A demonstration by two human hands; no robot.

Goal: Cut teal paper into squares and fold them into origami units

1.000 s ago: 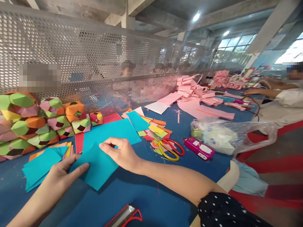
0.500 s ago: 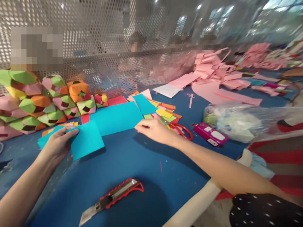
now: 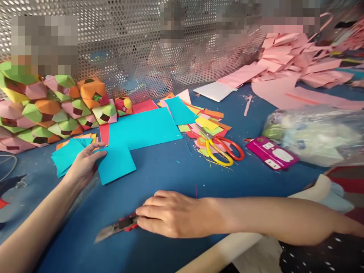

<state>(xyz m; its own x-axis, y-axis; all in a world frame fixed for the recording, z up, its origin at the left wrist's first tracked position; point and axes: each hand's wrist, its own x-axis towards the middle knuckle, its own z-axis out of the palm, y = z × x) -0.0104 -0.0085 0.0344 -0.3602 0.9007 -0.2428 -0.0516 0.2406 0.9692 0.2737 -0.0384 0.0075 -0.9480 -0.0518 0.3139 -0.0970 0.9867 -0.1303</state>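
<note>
My left hand (image 3: 83, 163) rests with fingers spread on the left edge of a small teal paper piece (image 3: 118, 163) lying on the blue table (image 3: 170, 178). A larger teal sheet (image 3: 143, 128) lies just behind it, and a stack of teal squares (image 3: 66, 155) sits beside my left hand. Near the front edge, my right hand (image 3: 170, 213) lies over the red handle of a utility knife (image 3: 112, 229), fingers closing round it; the metal blade end sticks out to the left.
Folded paper boxes (image 3: 54, 110) in green, pink and orange are stacked at the left against a perforated metal screen (image 3: 142, 45). Scissors (image 3: 222, 149) lie on coloured scraps, with a magenta case (image 3: 271, 151), a plastic bag (image 3: 315, 132) and pink paper piles (image 3: 290, 64) to the right.
My right hand left the large teal sheet and came down to the front, onto the utility knife. My left hand stayed on the small teal piece. The view tilted downward.
</note>
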